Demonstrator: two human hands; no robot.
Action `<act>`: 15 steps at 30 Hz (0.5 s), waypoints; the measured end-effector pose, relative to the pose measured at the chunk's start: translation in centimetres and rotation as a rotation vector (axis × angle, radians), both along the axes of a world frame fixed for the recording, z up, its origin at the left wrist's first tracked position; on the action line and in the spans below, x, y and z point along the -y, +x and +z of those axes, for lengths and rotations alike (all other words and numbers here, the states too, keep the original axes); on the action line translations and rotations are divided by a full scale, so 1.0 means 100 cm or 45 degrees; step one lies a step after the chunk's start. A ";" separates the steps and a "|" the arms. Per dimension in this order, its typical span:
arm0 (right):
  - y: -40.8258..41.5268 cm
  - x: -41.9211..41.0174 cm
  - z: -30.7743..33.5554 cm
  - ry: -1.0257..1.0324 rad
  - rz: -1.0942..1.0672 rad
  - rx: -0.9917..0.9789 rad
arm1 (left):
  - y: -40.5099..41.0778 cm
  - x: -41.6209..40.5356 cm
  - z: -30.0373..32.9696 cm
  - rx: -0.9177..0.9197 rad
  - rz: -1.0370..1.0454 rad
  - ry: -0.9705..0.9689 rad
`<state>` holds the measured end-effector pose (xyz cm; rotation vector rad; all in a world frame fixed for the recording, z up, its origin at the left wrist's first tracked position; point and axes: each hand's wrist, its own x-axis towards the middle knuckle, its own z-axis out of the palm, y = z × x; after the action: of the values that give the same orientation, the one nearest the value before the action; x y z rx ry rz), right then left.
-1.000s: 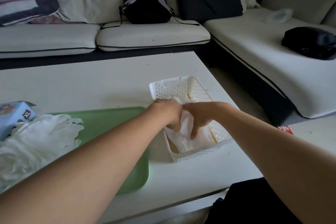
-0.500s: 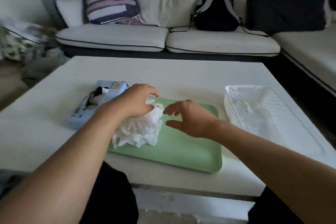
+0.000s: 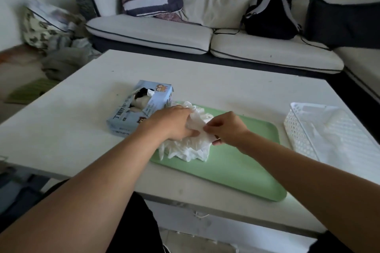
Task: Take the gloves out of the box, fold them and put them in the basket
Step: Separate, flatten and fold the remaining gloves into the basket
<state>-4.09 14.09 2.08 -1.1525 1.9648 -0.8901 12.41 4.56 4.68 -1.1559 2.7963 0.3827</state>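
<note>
Left hand [image 3: 174, 123] presses curled fingers into the crumpled heap of thin white disposable gloves [image 3: 189, 148] on the flat pale-green plastic tray [image 3: 246, 162], while the right hand [image 3: 227, 129] pinches one glove's edge. Best to hold the heap down and peel a single glove free, flattening it on the tray before folding. Beside them sits the light-blue cardboard glove box [image 3: 141, 109]; the white perforated plastic basket [image 3: 298, 129] stands well apart on the white table [image 3: 61, 125].
</note>
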 end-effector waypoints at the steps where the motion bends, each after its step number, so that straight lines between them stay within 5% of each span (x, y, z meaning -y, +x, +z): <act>1: -0.006 -0.003 0.005 0.014 0.007 0.065 | -0.003 -0.001 -0.001 0.014 0.007 -0.040; 15: -0.051 -0.035 0.045 -0.139 0.031 0.723 | -0.033 -0.007 -0.009 0.143 0.160 -0.201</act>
<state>-9.15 17.61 6.61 -0.8542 1.4504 -1.1720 9.14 5.24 3.81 -1.3454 2.7050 0.1030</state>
